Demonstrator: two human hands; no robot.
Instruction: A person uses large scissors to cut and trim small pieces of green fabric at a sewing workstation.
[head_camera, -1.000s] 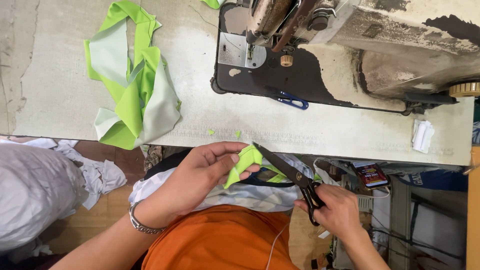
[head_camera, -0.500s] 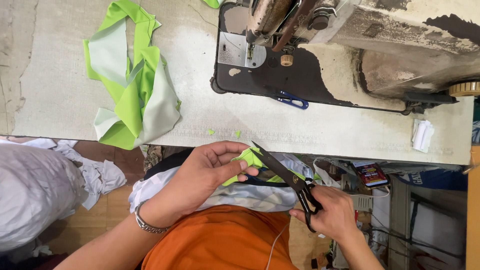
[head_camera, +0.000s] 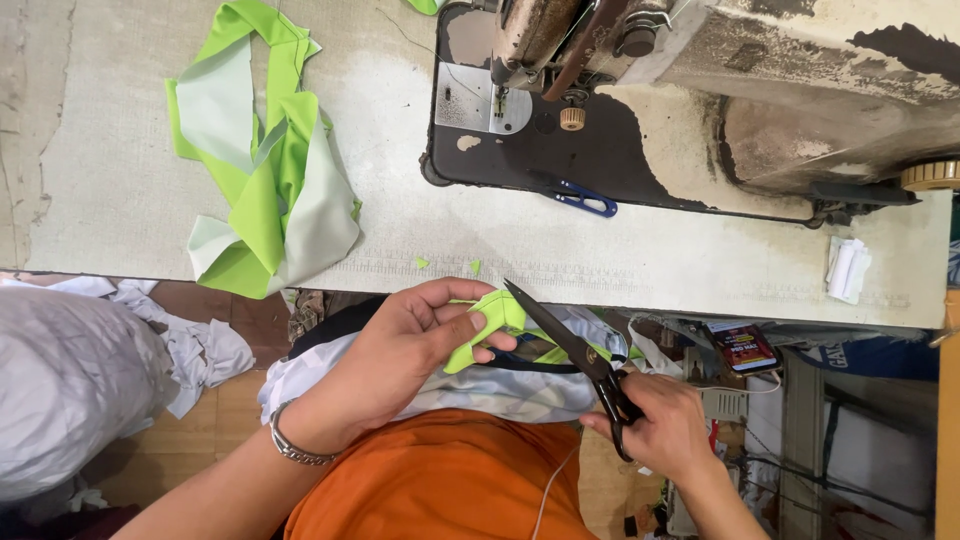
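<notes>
Moved slightly back toward the table edge since half a second ago: left hand (head_camera: 400, 350) pinching green fabric strip (head_camera: 492, 318) over the lap, right hand (head_camera: 662, 425) closed around scissors (head_camera: 572, 350), blades nearly shut beside strip.

Even, soft daylight fills the view, brightest on the pale table (head_camera: 600, 250) from 9 to 3 o'clock, with no harsh glare. Shadows are faint: a thin dark edge under the sewing machine (head_camera: 800, 90) at 1 o'clock and dimmer floor toward 4 o'clock. Focus is sharp at the centre, and straight lines bow slightly toward the edges.
</notes>
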